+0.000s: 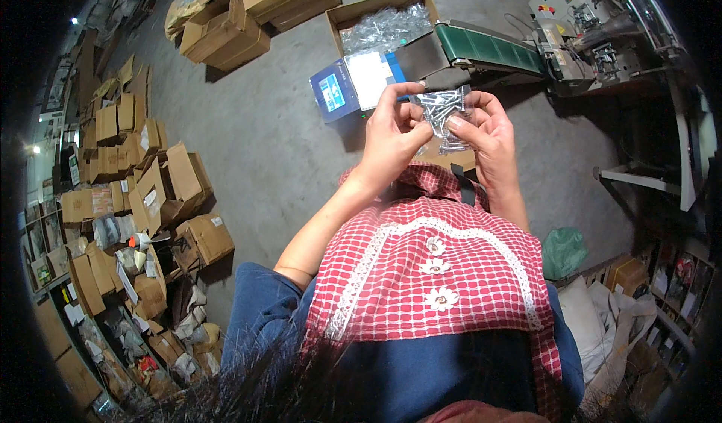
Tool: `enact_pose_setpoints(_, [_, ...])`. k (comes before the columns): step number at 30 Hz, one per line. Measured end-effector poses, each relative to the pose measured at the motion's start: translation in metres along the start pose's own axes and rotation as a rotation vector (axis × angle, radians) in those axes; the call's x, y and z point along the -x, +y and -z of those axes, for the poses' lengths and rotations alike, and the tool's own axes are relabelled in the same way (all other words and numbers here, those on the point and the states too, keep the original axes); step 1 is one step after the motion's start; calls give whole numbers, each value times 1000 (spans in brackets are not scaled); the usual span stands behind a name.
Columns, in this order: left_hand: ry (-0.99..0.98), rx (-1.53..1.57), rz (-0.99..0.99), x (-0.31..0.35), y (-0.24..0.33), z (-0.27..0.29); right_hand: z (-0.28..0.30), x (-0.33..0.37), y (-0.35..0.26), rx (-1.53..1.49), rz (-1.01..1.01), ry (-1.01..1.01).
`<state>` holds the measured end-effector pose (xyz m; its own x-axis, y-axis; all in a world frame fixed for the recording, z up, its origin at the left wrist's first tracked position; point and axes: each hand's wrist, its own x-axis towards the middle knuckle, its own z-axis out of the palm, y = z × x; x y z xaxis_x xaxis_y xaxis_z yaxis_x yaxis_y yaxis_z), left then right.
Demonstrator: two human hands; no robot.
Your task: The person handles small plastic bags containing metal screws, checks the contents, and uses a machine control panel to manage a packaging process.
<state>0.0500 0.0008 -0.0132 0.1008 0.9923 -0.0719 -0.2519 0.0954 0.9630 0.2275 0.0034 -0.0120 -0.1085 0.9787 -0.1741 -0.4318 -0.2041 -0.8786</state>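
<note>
Between my hands is a small clear plastic bag of screws [444, 111], shiny and metallic, lying at mixed angles inside. My left hand [395, 126] pinches the bag's left side, thumb and fingers closed on its edge. On the other side my right hand [489, 130] grips it with the thumb pressed across the front. Just beyond the bag is the lower end of a green conveyor belt [489, 49]. Past my left hand stands a blue box [335, 92] with a white sheet [370, 79] beside it.
An open carton [387, 28] holding many clear bags sits by the belt's end. The belt rises to a packing machine [579, 39] at the right. Cardboard boxes [226, 32] stand at the far left, and loaded shelves [98, 272] line the left side. A green bag [564, 253] lies at right.
</note>
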Motion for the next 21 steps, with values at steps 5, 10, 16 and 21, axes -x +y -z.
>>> enact_pose_setpoints(5, [41,-102,-75,1,-2,-8,-3,3,-1,-72,32,-14])
enact_pose_setpoints(10, [-21,-75,-41,4,2,-6,-5,5,-2,-127,39,5])
enact_pose_setpoints(16, [-28,30,-44,6,3,-8,-2,7,-2,-162,28,13])
enact_pose_setpoints(21, [-43,62,-47,5,1,-5,-3,6,-3,-151,43,15])
